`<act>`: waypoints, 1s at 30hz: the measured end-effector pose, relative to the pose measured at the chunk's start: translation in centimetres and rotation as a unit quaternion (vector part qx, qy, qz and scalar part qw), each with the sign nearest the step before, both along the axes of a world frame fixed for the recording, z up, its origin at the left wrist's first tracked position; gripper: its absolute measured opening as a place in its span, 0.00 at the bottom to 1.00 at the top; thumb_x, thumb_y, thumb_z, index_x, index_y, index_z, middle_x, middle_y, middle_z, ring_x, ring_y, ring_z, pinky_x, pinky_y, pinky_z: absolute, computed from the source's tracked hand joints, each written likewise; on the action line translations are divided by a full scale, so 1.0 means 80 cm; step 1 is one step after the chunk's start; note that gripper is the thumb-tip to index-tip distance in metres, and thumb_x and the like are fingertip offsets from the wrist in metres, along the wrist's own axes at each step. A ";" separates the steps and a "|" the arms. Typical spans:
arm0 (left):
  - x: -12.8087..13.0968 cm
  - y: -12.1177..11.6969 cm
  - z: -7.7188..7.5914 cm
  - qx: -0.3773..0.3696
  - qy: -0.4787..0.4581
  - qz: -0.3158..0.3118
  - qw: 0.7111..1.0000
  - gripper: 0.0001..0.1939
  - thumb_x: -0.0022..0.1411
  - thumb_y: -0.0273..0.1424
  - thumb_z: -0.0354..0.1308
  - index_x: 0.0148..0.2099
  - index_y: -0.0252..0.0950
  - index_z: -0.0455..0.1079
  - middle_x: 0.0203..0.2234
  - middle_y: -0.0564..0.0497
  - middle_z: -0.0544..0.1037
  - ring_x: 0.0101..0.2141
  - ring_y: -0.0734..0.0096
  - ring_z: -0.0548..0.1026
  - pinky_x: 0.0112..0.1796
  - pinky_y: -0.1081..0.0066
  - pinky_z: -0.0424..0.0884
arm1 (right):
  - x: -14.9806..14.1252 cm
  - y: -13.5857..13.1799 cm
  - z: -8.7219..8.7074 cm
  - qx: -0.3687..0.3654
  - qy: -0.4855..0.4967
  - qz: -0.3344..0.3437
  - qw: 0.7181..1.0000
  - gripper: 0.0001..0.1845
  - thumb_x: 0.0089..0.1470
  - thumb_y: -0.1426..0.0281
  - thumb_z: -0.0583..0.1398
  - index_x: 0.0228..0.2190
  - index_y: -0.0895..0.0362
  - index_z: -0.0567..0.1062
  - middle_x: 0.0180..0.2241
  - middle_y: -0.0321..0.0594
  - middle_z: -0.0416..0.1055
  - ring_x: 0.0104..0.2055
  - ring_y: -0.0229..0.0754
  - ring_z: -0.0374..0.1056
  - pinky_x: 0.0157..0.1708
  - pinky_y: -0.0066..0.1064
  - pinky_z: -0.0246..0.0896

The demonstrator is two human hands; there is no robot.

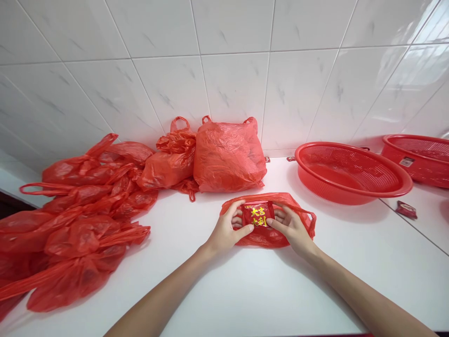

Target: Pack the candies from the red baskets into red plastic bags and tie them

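Note:
A small dark red packet (258, 214) with yellow Chinese characters sits at the mouth of a red plastic bag (264, 241) on the white table. My left hand (229, 227) grips the packet's left side, its thumb on the lower front edge. On the other side, my right hand (291, 227) holds the packet with the thumb pressed near its lower right corner. Both hands are within the bag's opening, and its rim loops around behind the fingers. What lies deeper in the bag is hidden.
Knotted red bags (84, 234) pile up at left. A large full red bag (229, 157) stands against the tiled wall (235, 89). Two red baskets, the nearer basket (351, 187) and the farther basket (417, 161), stand at right. A loose packet (407, 209) lies by the table seam.

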State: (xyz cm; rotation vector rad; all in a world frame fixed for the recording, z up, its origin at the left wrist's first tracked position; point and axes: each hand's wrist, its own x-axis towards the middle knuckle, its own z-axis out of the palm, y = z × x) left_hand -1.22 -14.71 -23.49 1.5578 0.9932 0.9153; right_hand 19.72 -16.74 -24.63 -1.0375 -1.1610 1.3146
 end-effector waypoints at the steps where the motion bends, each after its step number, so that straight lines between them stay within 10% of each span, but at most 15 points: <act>1: 0.000 0.000 0.000 -0.001 0.003 -0.006 1.000 0.36 0.56 0.32 0.66 0.64 0.38 0.58 0.45 0.45 0.77 0.39 0.65 0.79 0.45 0.61 0.75 | 0.000 0.000 0.000 -0.001 -0.001 -0.001 1.000 0.28 0.47 0.55 0.71 0.45 0.53 0.73 0.42 0.44 0.79 0.43 0.49 0.75 0.48 0.44 0.71; 10: -0.002 -0.002 -0.001 0.038 0.051 0.001 0.998 0.36 0.60 0.30 0.60 0.68 0.37 0.53 0.41 0.47 0.78 0.35 0.67 0.79 0.41 0.63 0.77 | 0.001 -0.001 -0.001 -0.008 -0.029 -0.023 0.999 0.25 0.48 0.54 0.70 0.43 0.53 0.73 0.42 0.44 0.79 0.42 0.50 0.76 0.48 0.44 0.72; 17: -0.010 0.003 -0.008 0.198 0.287 0.094 0.932 0.34 0.61 0.31 0.59 0.67 0.35 0.57 0.57 0.38 0.74 0.54 0.50 0.75 0.54 0.51 0.73 | 0.006 0.005 -0.010 -0.016 -0.120 -0.006 0.993 0.30 0.45 0.60 0.68 0.50 0.53 0.71 0.50 0.47 0.76 0.45 0.51 0.77 0.43 0.44 0.73; 22: -0.011 0.004 -0.011 0.234 0.305 0.088 0.919 0.28 0.62 0.29 0.57 0.64 0.35 0.62 0.56 0.40 0.75 0.56 0.51 0.74 0.54 0.52 0.73 | 0.007 0.002 -0.014 -0.004 -0.202 -0.004 0.979 0.26 0.49 0.61 0.64 0.50 0.56 0.72 0.30 0.39 0.77 0.35 0.48 0.75 0.34 0.39 0.71; 30: -0.010 0.004 -0.011 0.256 0.289 0.100 0.917 0.21 0.65 0.29 0.54 0.59 0.38 0.65 0.51 0.43 0.78 0.49 0.55 0.78 0.49 0.56 0.75 | 0.007 -0.001 -0.008 0.068 -0.281 -0.012 0.957 0.10 0.53 0.64 0.58 0.36 0.54 0.76 0.37 0.41 0.78 0.37 0.48 0.74 0.39 0.41 0.69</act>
